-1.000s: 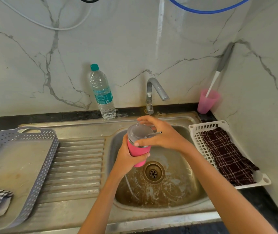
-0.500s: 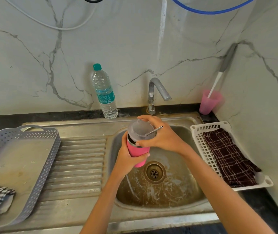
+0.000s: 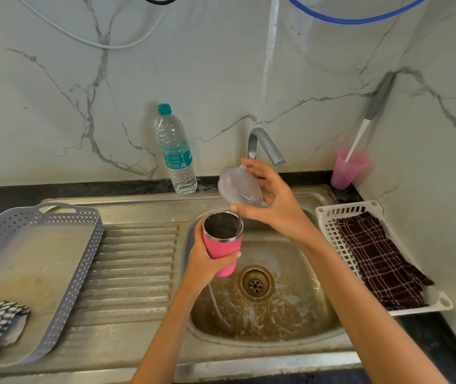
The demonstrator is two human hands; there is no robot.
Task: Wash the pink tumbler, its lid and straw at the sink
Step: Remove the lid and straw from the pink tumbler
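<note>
Setting: steel sink in a dark bench, marble wall behind, tap at the back.
Pink tumbler: held over the basin left of the drain, mouth uncovered.
Left hand: grip curled round the tumbler's pink body.
Lid: clear, tipped up just above the rim.
Right hand: grip pinching the lid, thumb below, fingers above.
Straw: thin metal, inside the tumbler at its right rim.
Sides: grey tray left; white basket with checked cloth right.
</note>
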